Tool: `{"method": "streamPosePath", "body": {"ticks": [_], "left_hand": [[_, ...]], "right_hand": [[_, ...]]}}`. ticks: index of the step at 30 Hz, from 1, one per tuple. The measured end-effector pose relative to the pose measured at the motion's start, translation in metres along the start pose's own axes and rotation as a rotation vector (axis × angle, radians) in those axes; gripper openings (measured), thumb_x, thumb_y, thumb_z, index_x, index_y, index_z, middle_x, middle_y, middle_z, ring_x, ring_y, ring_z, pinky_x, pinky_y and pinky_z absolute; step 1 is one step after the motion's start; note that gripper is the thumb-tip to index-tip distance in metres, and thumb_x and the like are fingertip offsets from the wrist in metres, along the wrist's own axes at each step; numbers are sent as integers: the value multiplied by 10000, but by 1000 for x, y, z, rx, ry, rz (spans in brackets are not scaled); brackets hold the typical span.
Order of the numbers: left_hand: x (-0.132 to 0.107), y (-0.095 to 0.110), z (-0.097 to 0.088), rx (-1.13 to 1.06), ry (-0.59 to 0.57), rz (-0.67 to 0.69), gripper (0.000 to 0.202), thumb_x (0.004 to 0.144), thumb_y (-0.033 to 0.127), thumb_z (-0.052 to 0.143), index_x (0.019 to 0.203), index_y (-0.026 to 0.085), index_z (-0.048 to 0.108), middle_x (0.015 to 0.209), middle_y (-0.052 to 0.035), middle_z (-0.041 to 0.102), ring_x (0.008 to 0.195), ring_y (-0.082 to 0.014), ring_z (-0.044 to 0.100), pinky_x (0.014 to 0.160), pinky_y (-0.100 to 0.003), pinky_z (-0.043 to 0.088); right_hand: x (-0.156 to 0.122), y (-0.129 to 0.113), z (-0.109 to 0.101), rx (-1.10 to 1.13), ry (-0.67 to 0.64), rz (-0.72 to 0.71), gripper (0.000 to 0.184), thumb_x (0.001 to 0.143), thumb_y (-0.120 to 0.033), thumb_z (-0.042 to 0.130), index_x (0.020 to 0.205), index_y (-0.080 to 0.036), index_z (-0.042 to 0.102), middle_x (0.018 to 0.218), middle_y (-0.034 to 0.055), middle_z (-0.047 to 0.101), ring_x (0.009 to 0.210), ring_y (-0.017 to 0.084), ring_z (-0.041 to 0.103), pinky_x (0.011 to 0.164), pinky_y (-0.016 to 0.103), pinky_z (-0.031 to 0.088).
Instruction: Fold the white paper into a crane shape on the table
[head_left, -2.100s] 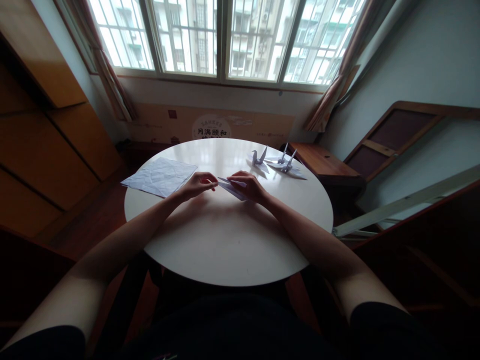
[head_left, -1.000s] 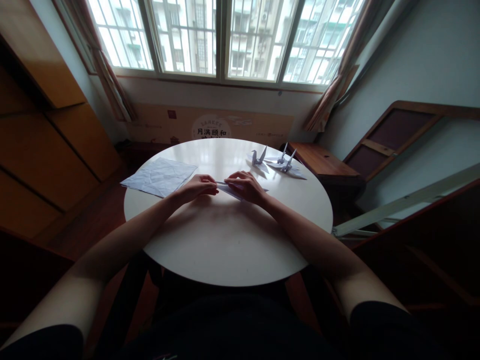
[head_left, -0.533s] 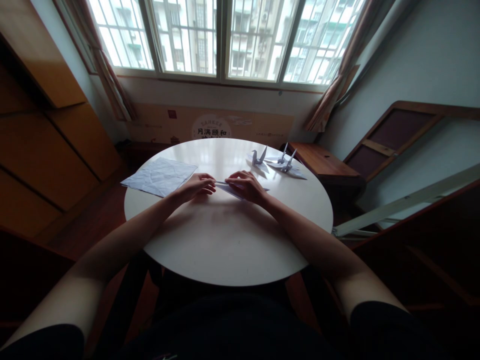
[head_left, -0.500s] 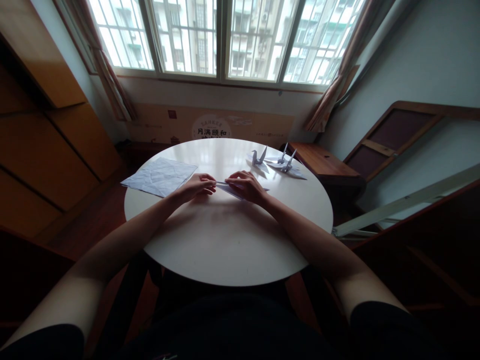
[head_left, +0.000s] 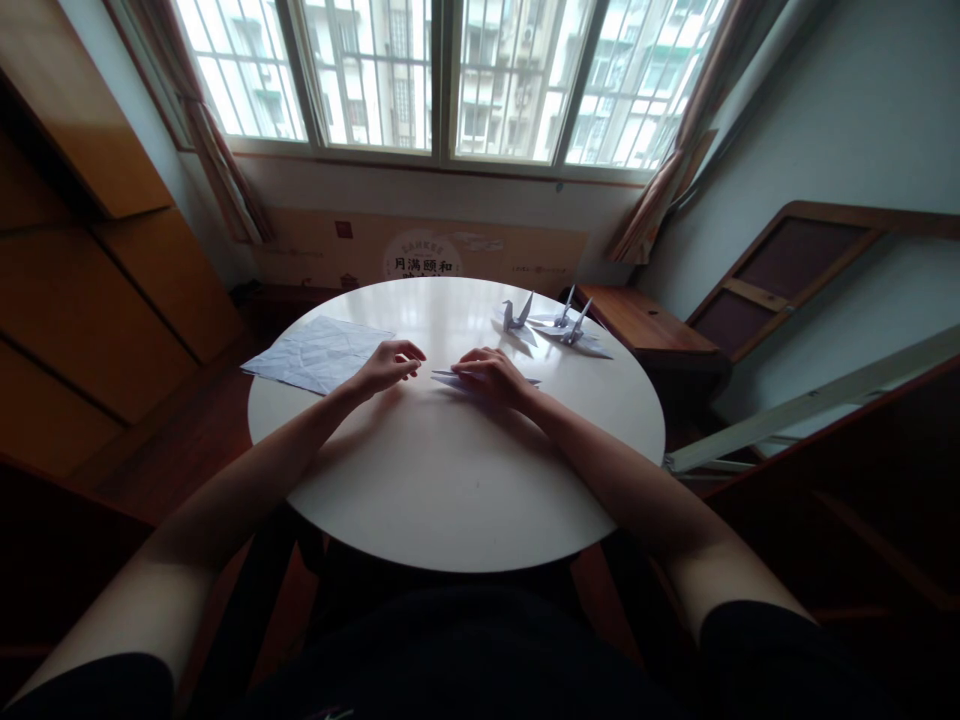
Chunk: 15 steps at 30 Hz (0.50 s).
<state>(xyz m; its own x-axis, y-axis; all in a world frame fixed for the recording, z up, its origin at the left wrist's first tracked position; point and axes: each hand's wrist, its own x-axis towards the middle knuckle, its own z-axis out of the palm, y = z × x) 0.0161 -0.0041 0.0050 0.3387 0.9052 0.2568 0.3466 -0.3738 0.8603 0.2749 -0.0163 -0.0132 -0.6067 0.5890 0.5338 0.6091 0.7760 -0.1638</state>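
Observation:
A narrow folded piece of pale paper (head_left: 444, 378) lies flat on the round white table (head_left: 450, 480), a little beyond its middle. My right hand (head_left: 491, 375) rests on the paper's right part, fingers bent and pressing it down onto the table. My left hand (head_left: 386, 365) hovers just left of the paper's pointed tip. It is apart from the tip, its fingers loosely curled with nothing in them.
Three finished paper cranes (head_left: 551, 322) stand at the far right of the table. A stack of crumpled paper sheets (head_left: 319, 352) lies at the far left. A window (head_left: 442, 75) is behind the table, wooden cabinets (head_left: 82, 280) on the left, and a low wooden stand (head_left: 645, 325) on the right.
My left hand has let go of the paper's tip and drawn back to the left. My right hand stays on the paper, which now lies flatter.

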Motion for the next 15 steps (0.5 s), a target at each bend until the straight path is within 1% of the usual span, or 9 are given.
{"method": "streamPosePath", "body": {"ticks": [2,3,6,9,12,15], "left_hand": [[1,-3,-1,123,5,134,194,735,191,618,882,121,723,835,-56,671,699,-152,666,602,-252,539],[1,-5,-1,174,-16,200,215,740,189,604,899,126,733,883,-63,668,725,-152,670,628,-256,548],[-2,-9,3,261,-131,351,267,786,198,577,978,143,755,1010,-87,658,800,-156,675,708,-275,562],[-4,-13,7,313,-212,428,299,832,199,565,1056,159,759,1057,-102,661,880,-178,665,780,-305,559],[-4,-16,9,361,-258,464,317,867,204,562,1119,176,753,1070,-105,667,927,-193,653,837,-331,546],[-4,-18,8,437,-291,494,316,905,247,573,1169,203,742,1096,-103,672,984,-216,637,911,-371,518]], "right_hand": [[-1,2,3,-2,-38,28,244,978,-329,581,1094,-253,782,1055,92,743,905,212,659,855,362,456],[-1,3,4,-4,-57,42,249,978,-329,577,1088,-248,785,1055,95,743,906,213,659,852,357,459],[-2,3,8,-2,-94,68,257,981,-323,563,1071,-245,792,1069,101,736,926,218,653,861,357,463],[-2,3,8,9,-109,77,254,977,-303,565,1073,-251,794,1071,102,723,935,221,637,872,364,463],[-2,2,7,15,-119,90,255,969,-289,570,1087,-249,792,1058,106,707,937,224,619,873,370,464],[-4,3,7,30,-131,101,256,960,-285,580,1112,-251,784,1071,111,688,955,234,607,896,395,465]]}}
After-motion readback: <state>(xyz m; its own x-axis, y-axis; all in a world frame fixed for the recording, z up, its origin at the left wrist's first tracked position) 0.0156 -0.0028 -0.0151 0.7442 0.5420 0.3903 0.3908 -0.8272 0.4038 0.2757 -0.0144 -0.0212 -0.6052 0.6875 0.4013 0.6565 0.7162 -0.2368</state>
